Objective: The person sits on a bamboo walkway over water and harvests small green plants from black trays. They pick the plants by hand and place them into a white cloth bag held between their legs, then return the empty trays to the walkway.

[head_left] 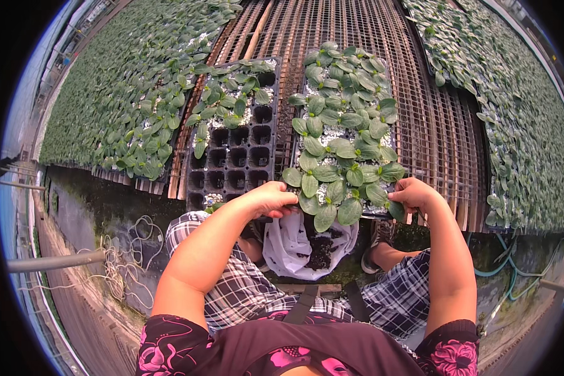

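Observation:
A black plug tray full of leafy seedlings (345, 127) lies in front of me, its near edge above my lap. My left hand (273, 199) has its fingers curled at that tray's near left corner, thumb on top. At the near right corner is my right hand (412, 193), its thumb and fingers drawn together beside a leaf; whether they grip the rim or a plant is hidden. A thin dark strand shows below this hand. To the left, a second black plug tray (237, 157) has seedlings in its far part and several bare cells nearer me.
Both trays rest on a slatted, mesh-topped bench (432, 141). Dense seedlings (122, 89) cover the left side, and more seedlings (526, 141) the right. A white bag (286, 249) with dark soil sits between my feet. Tangled cord (122, 272) and a green hose (510, 263) lie around.

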A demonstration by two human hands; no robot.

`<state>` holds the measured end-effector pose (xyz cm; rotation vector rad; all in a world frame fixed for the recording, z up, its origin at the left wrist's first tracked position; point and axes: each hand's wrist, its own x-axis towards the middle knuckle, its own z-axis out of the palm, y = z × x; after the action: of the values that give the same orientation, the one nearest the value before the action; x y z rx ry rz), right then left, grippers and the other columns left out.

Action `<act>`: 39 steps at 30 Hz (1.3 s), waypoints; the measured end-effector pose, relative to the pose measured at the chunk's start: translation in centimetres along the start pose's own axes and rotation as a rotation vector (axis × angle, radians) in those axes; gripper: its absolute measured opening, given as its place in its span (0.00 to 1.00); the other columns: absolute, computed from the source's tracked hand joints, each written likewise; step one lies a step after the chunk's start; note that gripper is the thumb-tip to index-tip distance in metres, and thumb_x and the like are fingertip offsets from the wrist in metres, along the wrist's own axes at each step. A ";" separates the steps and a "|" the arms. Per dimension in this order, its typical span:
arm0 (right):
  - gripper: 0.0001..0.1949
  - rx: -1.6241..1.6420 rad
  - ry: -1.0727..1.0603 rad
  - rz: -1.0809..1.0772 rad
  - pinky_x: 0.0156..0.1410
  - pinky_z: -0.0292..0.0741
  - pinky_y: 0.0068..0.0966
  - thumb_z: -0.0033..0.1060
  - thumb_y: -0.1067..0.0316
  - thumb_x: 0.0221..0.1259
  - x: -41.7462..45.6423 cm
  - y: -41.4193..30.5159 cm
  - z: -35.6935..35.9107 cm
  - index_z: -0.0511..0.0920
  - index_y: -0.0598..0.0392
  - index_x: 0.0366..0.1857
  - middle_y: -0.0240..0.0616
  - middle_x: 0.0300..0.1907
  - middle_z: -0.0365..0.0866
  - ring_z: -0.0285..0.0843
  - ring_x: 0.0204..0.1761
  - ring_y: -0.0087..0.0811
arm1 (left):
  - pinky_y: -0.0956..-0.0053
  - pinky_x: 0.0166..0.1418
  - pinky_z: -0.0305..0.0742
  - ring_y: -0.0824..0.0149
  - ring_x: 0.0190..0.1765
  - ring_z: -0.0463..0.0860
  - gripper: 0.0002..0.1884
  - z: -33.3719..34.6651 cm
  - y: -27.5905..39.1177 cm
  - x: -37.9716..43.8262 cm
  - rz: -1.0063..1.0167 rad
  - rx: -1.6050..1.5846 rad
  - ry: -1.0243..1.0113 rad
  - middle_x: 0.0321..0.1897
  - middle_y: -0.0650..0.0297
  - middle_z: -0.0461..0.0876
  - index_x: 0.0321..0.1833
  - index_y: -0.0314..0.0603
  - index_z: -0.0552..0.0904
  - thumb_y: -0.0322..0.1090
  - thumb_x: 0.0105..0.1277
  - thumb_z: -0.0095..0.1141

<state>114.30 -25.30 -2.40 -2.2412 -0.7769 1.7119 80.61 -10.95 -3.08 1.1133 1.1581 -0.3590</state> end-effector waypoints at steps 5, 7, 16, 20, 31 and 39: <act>0.13 -0.168 -0.013 -0.001 0.20 0.69 0.23 0.65 0.61 0.55 -0.1 -1.3 0.8 0.73 0.58 0.26 0.31 0.19 0.71 0.68 0.16 0.24 | 0.75 0.39 0.77 0.74 0.38 0.81 0.14 -1.0 -0.6 -0.3 -0.033 0.086 0.000 0.40 0.67 0.79 0.47 0.41 0.76 0.41 0.65 0.54; 0.11 -0.217 -0.011 -0.005 0.21 0.71 0.24 0.64 0.62 0.56 0.2 -1.7 0.9 0.74 0.59 0.29 0.32 0.20 0.73 0.69 0.17 0.25 | 0.74 0.39 0.79 0.72 0.39 0.81 0.13 -1.0 -0.6 -0.2 -0.040 0.087 -0.003 0.43 0.65 0.78 0.49 0.39 0.74 0.38 0.66 0.51; 0.10 -0.346 0.059 0.048 0.26 0.73 0.24 0.60 0.67 0.53 0.5 -3.1 -1.2 0.77 0.59 0.37 0.33 0.31 0.84 0.75 0.24 0.24 | 0.69 0.40 0.82 0.66 0.43 0.82 0.23 -0.9 0.6 -0.9 0.066 0.037 0.088 0.49 0.58 0.74 0.67 0.40 0.60 0.34 0.69 0.43; 0.06 -0.431 0.253 0.011 0.30 0.77 0.28 0.61 0.67 0.52 -0.3 -4.0 -2.2 0.78 0.58 0.30 0.35 0.27 0.83 0.79 0.29 0.26 | 0.69 0.39 0.81 0.65 0.42 0.82 0.29 -0.8 0.9 -1.2 0.100 0.000 0.099 0.47 0.57 0.74 0.72 0.46 0.52 0.33 0.69 0.45; 0.11 -0.007 0.533 -0.263 0.24 0.70 0.19 0.54 0.75 0.48 -1.1 -4.5 -3.8 0.78 0.57 0.39 0.32 0.26 0.80 0.74 0.22 0.19 | 0.73 0.38 0.78 0.68 0.41 0.81 0.32 -0.4 2.0 -1.0 0.231 0.271 0.247 0.43 0.55 0.77 0.71 0.46 0.54 0.34 0.66 0.51; 0.12 -0.016 0.465 -0.334 0.29 0.69 0.19 0.54 0.74 0.50 -0.8 -4.5 -3.7 0.78 0.58 0.40 0.33 0.25 0.80 0.73 0.23 0.18 | 0.69 0.50 0.75 0.63 0.41 0.81 0.24 -0.3 1.9 0.4 0.547 0.620 0.491 0.48 0.53 0.79 0.62 0.38 0.69 0.35 0.63 0.53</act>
<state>116.41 -21.40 1.46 -2.2319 -0.9741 0.9878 81.99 -9.77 -2.47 2.0883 1.1254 0.0009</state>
